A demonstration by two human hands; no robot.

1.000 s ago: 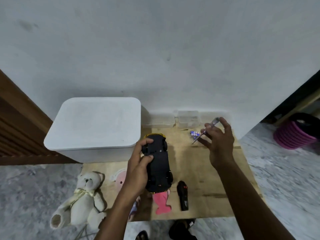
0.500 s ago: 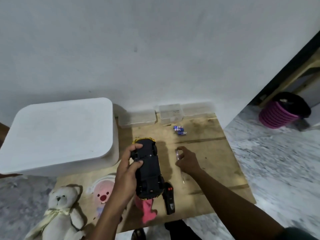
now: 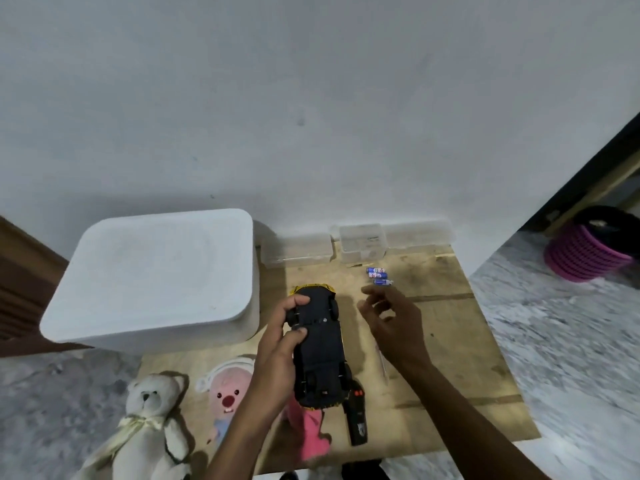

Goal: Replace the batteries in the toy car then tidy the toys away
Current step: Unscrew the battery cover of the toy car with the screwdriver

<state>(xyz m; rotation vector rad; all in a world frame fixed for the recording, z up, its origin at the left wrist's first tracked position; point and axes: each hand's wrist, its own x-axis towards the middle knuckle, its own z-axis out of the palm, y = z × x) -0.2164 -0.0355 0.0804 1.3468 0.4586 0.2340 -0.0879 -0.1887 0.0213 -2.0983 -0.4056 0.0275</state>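
Observation:
The toy car lies upside down, black underside up with yellow edges showing, over the wooden board. My left hand grips its left side near the far end. My right hand hovers just right of the car with fingers apart and nothing in it. A thin screwdriver lies on the board under my right wrist. Three small blue batteries lie beyond my right hand. A black remote control lies by the car's near end.
A large white lidded box stands at the left. Clear plastic containers line the wall. A white teddy bear, a pink character plush and a pink toy lie near the front edge. A purple basket sits on the floor at right.
My right hand carried the screwdriver from beside the batteries toward the car, laid it on the board and let go; it is now raised and empty. The left hand kept holding the car.

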